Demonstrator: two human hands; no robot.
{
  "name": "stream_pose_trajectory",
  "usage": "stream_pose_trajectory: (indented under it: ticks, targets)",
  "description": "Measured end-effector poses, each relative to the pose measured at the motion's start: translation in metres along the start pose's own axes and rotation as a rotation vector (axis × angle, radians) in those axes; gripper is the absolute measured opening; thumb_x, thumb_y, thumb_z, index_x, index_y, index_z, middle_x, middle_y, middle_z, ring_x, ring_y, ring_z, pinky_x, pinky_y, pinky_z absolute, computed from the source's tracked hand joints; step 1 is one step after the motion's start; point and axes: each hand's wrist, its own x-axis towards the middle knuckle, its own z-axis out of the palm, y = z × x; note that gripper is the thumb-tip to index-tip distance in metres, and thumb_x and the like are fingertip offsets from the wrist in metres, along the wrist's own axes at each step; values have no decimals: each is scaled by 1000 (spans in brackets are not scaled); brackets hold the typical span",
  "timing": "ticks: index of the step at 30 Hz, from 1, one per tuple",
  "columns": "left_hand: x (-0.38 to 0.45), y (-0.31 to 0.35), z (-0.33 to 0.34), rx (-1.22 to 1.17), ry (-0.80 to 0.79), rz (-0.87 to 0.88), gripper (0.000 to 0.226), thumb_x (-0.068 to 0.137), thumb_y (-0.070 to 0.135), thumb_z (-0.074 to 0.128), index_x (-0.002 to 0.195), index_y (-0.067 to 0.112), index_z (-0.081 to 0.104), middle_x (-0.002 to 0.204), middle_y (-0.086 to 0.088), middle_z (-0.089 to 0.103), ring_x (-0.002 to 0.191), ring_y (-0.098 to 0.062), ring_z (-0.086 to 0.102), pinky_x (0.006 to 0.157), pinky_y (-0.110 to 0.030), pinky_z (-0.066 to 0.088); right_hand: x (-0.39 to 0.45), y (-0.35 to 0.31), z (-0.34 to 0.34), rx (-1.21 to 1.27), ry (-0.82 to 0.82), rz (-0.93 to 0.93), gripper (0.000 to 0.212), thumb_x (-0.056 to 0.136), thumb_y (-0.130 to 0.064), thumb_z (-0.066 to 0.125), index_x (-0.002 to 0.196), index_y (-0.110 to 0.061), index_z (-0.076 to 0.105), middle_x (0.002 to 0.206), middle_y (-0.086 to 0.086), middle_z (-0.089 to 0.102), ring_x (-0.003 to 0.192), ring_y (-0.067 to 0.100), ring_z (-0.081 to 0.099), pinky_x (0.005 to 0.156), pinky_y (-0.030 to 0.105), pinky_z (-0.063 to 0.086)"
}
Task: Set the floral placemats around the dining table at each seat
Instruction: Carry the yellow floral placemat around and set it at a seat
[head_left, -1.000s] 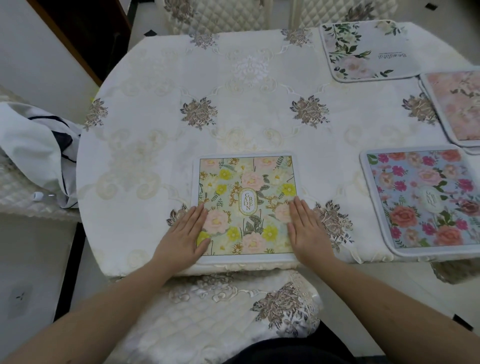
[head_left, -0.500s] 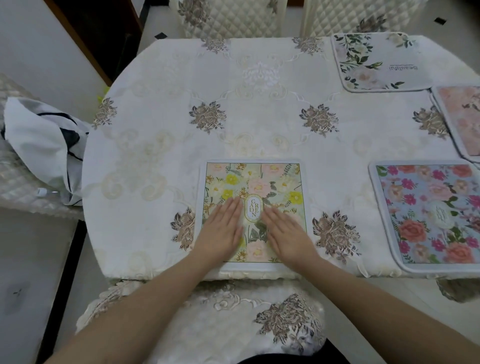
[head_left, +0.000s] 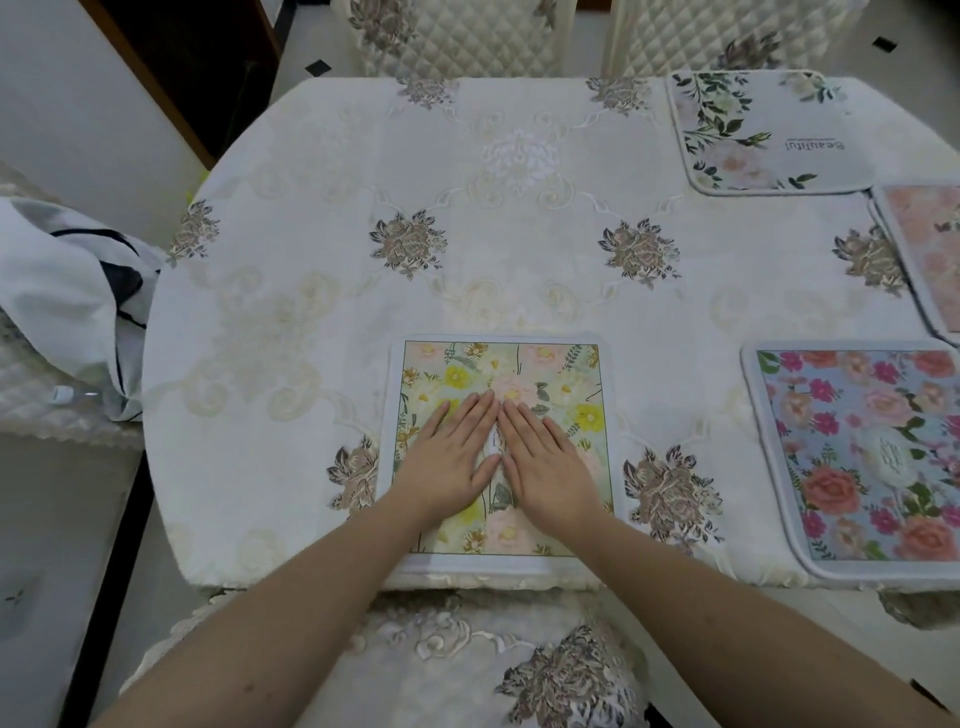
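Head view: both hands, left hand (head_left: 451, 457) and right hand (head_left: 545, 460), lie flat with fingers straight on the yellow-green placemat (head_left: 566, 384) at the table's (head_left: 311, 322) near edge, a blue rose placemat (head_left: 852, 457) well right of the fingertips.

Readable: the word "Beautiful", printed in grey capitals-and-small letters, upside down from this view, on the white placemat with green leaves (head_left: 769, 130) at the far right side of the table. Below that word, one line of smaller print, too small to read. On the yellow-green placemat (head_left: 498, 374) at the near edge, a white oval label, mostly hidden between the two hands, its letters not legible. On the blue placemat with pink roses (head_left: 857, 457), a white oval emblem with writing, too blurred to read.
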Motion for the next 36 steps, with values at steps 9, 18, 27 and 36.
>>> stream_pose_trajectory:
  ticks: [9,18,27,36]
  targets:
    - [49,-20,-9,8,6,-27,64,102,49,13,157,20,2,165,6,-2,150,-7,-8,122,-36,-6,47,10,-3,-9,37,76,56,103,-35,19,152,-9,28,159,4,27,148,17,21,118,40,15]
    - [64,-28,-9,-30,48,-88,66,100,52,7,158,20,7,165,6,-1,151,-8,-5,123,-39,-1,76,17,-5,-18,76,103,57,101,-36,15,154,-17,22,162,3,17,150,17,12,119,41,7]
    - [68,-39,-12,-90,74,-282,72,94,60,17,158,30,3,165,5,-4,152,-11,-7,122,-39,-8,88,22,-6,31,90,231,56,101,-36,16,156,-24,15,163,1,10,150,15,4,122,43,1]
    - [50,-56,-13,-85,92,-341,73,96,57,17,158,23,0,166,-2,-4,152,-16,-5,124,-38,-2,80,29,-8,51,143,384,57,101,-38,18,155,-19,19,162,5,15,150,18,10,122,40,4]
